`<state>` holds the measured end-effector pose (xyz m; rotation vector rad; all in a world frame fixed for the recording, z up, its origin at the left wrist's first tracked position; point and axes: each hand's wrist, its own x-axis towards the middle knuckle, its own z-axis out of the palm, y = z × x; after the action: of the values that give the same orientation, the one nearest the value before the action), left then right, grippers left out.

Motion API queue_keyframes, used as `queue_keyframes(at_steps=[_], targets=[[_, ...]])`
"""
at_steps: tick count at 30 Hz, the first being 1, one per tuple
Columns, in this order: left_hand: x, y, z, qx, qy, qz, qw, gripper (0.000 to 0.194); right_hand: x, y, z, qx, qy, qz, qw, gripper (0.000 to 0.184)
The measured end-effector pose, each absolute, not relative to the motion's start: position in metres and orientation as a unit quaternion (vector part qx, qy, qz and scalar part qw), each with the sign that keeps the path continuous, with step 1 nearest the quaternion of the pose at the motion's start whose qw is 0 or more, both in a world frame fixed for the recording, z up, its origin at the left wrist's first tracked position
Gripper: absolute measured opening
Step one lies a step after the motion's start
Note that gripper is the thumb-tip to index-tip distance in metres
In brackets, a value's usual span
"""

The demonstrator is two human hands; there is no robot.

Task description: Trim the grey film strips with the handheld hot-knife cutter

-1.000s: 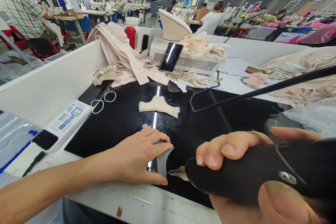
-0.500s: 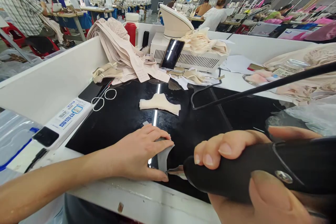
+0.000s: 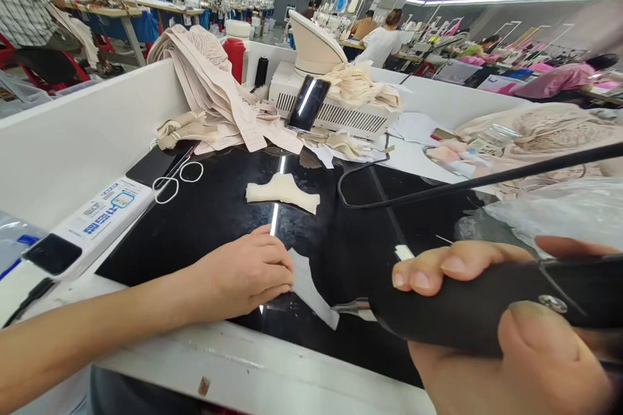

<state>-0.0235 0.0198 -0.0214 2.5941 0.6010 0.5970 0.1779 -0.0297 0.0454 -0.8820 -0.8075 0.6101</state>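
My left hand (image 3: 250, 272) rests low over the glossy black board (image 3: 219, 207), its fingers and thumb pressed together at the left edge of a small curved grey fabric piece (image 3: 309, 285). The piece lies on the board, its lower right end by the tool's tip. My right hand (image 3: 506, 337) is wrapped round a thick black-handled tool (image 3: 452, 311) with a narrow, flat metal tip (image 3: 357, 308). That tip touches or nearly touches the grey fabric; I cannot tell which. Farther back lies a cream shaped fabric piece (image 3: 282, 191), above both hands.
A black bent rod or cord (image 3: 481, 178) crosses the right side. Scissors (image 3: 178, 181) and a white box (image 3: 102, 214) lie left. Behind stand a phone (image 3: 308, 104), beige fabric strips (image 3: 209, 91) and a vented white machine (image 3: 360, 118). Plastic film (image 3: 559, 207) lies right.
My left hand's fingers, spread across the grey fabric before, are now drawn together at its left edge, exposing more of it. The tool has shifted right in view; the whole view has shifted somewhat.
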Motion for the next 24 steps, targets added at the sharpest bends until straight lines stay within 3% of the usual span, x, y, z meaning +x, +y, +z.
queue_keyframes(at_steps=[4, 13, 20, 24], targets=[[-0.022, 0.016, -0.021, 0.935, 0.175, 0.222, 0.215, 0.020, 0.184, -0.025, 0.051, -0.433, -0.376, 0.248, 0.781, 0.042], [-0.021, 0.016, -0.014, 0.921, 0.170, 0.206, 0.284, 0.012, 0.161, -0.029, 0.054, -0.379, -0.379, 0.310, 0.785, 0.038], [-0.020, 0.016, -0.010, 0.916, 0.182, 0.186, 0.306, 0.023, 0.150, -0.031, 0.045, -0.336, -0.420, 0.326, 0.778, 0.038], [-0.020, 0.015, -0.011, 0.915, 0.184, 0.188, 0.307, 0.026, 0.158, -0.039, 0.051, -0.357, -0.443, 0.382, 0.728, 0.041]])
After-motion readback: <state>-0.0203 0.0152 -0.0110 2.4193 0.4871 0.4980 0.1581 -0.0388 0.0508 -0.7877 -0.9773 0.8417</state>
